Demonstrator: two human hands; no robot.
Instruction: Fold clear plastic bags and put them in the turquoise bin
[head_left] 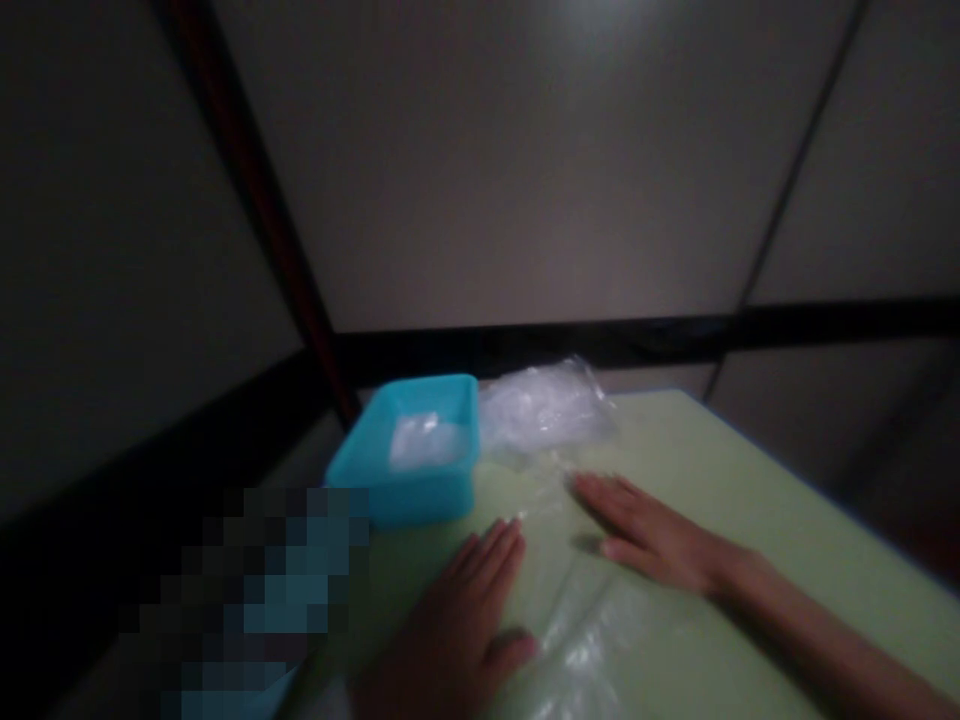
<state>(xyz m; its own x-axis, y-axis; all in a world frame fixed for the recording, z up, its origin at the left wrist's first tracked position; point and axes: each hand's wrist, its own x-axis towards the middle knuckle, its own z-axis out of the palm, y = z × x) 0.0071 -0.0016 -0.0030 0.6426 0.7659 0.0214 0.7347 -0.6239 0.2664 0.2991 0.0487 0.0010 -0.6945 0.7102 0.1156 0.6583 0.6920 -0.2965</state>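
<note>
A clear plastic bag (pixel 581 640) lies spread on the pale green tabletop (pixel 757 520), running from the near edge up between my hands. My left hand (pixel 472 610) is at its left side, palm down with the fingers stretched forward and the thumb apart. On the other side, my right hand (pixel 645 530) rests flat near the bag's far part, fingers extended and thumb spread. Neither hand grips anything. The bag is see-through, so its exact edges are hard to make out.
A turquoise plastic basin (pixel 420 500) stands at the table's left, holding a whitish plastic packet (pixel 427 440). Beside it, at the far edge, lies a crumpled heap of clear plastic (pixel 544 405). A panelled wall (pixel 525 200) rises behind the table. The lower left is pixelated.
</note>
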